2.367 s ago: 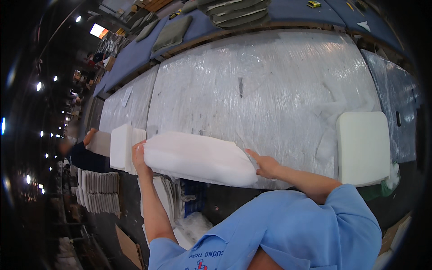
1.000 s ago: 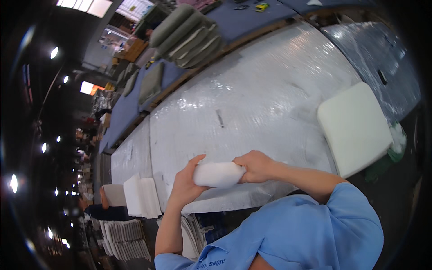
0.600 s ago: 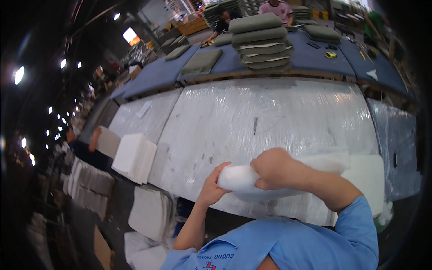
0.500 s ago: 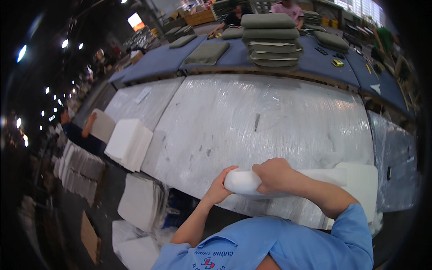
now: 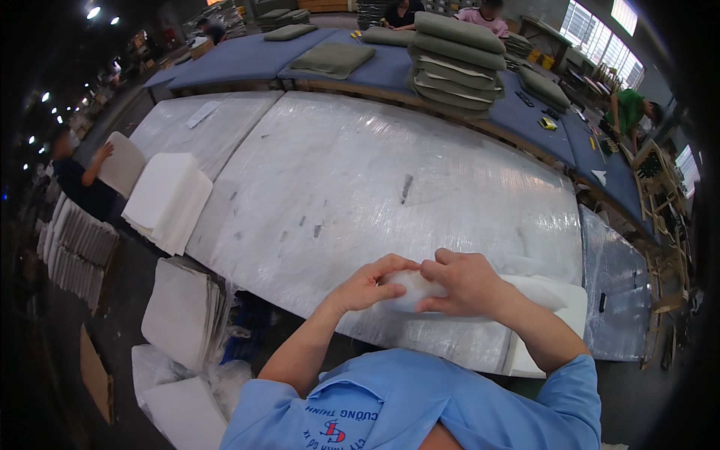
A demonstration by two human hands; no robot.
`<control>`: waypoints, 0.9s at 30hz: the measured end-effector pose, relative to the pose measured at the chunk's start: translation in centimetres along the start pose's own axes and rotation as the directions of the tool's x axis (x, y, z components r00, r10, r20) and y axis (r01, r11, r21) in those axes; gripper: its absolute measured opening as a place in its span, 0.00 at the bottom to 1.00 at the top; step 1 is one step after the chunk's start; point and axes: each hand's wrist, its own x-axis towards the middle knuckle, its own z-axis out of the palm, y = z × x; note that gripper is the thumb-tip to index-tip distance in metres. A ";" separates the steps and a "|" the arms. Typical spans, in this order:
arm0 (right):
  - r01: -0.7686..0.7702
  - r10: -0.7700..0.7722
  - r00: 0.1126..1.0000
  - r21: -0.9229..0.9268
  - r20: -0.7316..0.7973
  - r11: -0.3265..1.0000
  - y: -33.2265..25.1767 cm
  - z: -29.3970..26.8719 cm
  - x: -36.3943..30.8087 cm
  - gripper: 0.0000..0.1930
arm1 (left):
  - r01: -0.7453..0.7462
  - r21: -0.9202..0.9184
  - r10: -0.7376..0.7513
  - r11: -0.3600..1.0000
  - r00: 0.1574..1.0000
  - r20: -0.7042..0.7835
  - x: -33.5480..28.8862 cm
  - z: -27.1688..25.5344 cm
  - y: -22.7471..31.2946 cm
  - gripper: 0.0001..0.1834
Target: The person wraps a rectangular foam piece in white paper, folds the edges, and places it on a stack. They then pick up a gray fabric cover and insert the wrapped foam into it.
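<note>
A white, soft cushion-like piece [image 5: 409,294] with a rounded end rests on its edge near the front of the plastic-wrapped table [image 5: 360,195]. My left hand [image 5: 373,283] grips its rounded left end, thumb on the near side and fingers over the top. With fingers bent, my right hand [image 5: 466,282] pinches the top of that same end, close to my left fingertips. The piece runs off to the right behind my right wrist, so part of it is hidden. Under its right part lies a flat white pad [image 5: 553,341].
Stacked white pads [image 5: 169,199] stand at the table's left, with more pads [image 5: 180,307] below. Beyond are blue-topped tables [image 5: 360,79] bearing a pile of olive cushions [image 5: 456,64]. A person [image 5: 79,176] handles a pad at left; several others work at the back.
My left hand has moved from beside the rounded end to over its top, thumb in front. My right hand has opened from a fist into a pinch. The view has shifted.
</note>
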 end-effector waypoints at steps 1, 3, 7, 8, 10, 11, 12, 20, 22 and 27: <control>0.005 -0.005 1.000 -0.010 -0.008 1.000 -0.3 0.1 0.1 0.28 | -0.025 -0.024 0.025 0.999 1.000 -0.002 0.3 0.0 -0.3 0.24; 0.019 -0.020 0.999 -0.021 -0.025 1.000 -1.0 0.3 0.7 0.23 | -0.147 -0.033 0.145 0.989 0.988 -0.046 0.5 0.0 -0.9 0.15; 0.045 -0.041 0.998 0.108 -0.041 0.993 -0.2 1.6 1.2 0.15 | -0.227 -0.104 0.204 0.968 0.960 -0.193 0.9 0.9 -2.0 0.03; 0.027 -0.018 0.999 0.189 -0.049 0.982 0.2 1.8 1.4 0.14 | -0.188 -0.097 0.158 0.977 0.955 -0.251 0.9 1.2 -2.0 0.02; -0.084 0.098 0.995 0.362 -0.022 0.929 0.9 2.1 1.3 0.14 | -0.107 -0.089 0.067 0.990 0.928 -0.366 0.9 1.6 -2.1 0.02; -0.176 0.186 0.982 0.449 0.021 0.876 1.0 2.1 1.5 0.15 | -0.097 -0.100 0.051 0.990 0.918 -0.394 1.2 1.9 -1.7 0.03; -0.265 0.268 0.961 0.527 0.072 0.807 1.1 2.1 1.5 0.16 | -0.088 -0.111 0.034 0.990 0.907 -0.420 1.6 2.4 -1.3 0.04; -0.496 0.382 0.868 0.490 0.318 0.717 1.0 1.7 2.3 0.21 | 0.015 -0.149 -0.067 0.989 0.933 -0.353 2.2 2.8 -0.9 0.05; -0.455 0.347 0.882 0.389 0.318 0.801 0.7 1.5 2.4 0.22 | 0.027 -0.150 -0.078 0.988 0.934 -0.348 2.2 2.9 -1.2 0.05; -0.376 0.276 0.903 0.293 0.330 0.879 -0.9 0.8 2.8 0.23 | 0.041 -0.124 -0.080 0.991 0.941 -0.329 1.9 3.1 -1.1 0.04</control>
